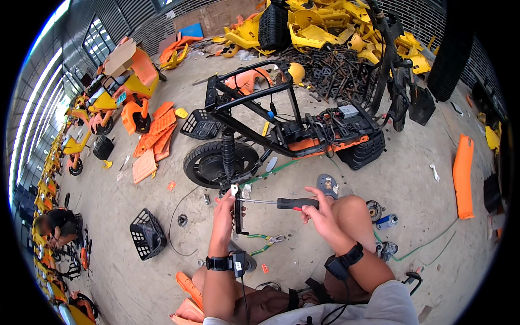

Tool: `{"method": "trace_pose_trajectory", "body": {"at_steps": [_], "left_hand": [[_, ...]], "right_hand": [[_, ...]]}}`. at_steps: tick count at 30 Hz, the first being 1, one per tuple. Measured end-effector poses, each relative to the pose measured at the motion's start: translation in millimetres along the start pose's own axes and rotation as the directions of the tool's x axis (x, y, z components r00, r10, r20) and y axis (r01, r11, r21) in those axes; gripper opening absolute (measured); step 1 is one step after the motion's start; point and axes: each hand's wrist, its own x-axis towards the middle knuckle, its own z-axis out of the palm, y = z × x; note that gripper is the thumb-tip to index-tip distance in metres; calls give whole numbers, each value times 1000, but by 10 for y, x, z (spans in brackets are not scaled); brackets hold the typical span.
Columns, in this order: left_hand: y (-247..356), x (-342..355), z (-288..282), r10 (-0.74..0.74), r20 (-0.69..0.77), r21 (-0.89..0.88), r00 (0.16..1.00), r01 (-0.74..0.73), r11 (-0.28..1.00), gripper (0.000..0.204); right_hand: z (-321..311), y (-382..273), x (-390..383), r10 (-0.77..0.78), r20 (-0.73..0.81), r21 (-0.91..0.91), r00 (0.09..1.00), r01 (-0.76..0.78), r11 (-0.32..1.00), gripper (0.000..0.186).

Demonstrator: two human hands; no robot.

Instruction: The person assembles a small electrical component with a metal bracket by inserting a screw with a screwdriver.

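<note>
Screwdriver: black-handled, steel-shafted screwdriver [281, 203], centre frame, lying level, tip at a small white bracket [234, 190].
Right hand [319, 211]: fingers closed around the handle.
Left hand [223, 208]: fingers pinched on the black bar [238, 215] under the bracket.
Background: stripped black scooter frame [281, 124], upper centre.
Technique: keep shaft square to the fastener; press inward while turning.
</note>
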Motion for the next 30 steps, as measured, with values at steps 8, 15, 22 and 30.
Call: {"method": "trace_pose_trajectory", "body": {"at_steps": [8, 15, 22, 30], "left_hand": [[12, -5, -5, 7, 5, -69, 1000, -7, 998, 47], [7, 4, 10, -1, -4, -2, 1000, 1, 1000, 50], [17, -6, 6, -1, 10, -50, 1000, 1, 999, 48], [10, -6, 4, 15, 24, -101, 1000, -12, 995, 46]], "right_hand": [[-23, 17, 9, 22, 24, 5, 999, -22, 1000, 43], [-31, 45, -4, 121, 30, 61, 992, -123, 991, 43], [-47, 8, 0, 183, 21, 18, 983, -183, 983, 46], [36, -35, -20, 98, -2, 10, 995, -98, 995, 46]]}}
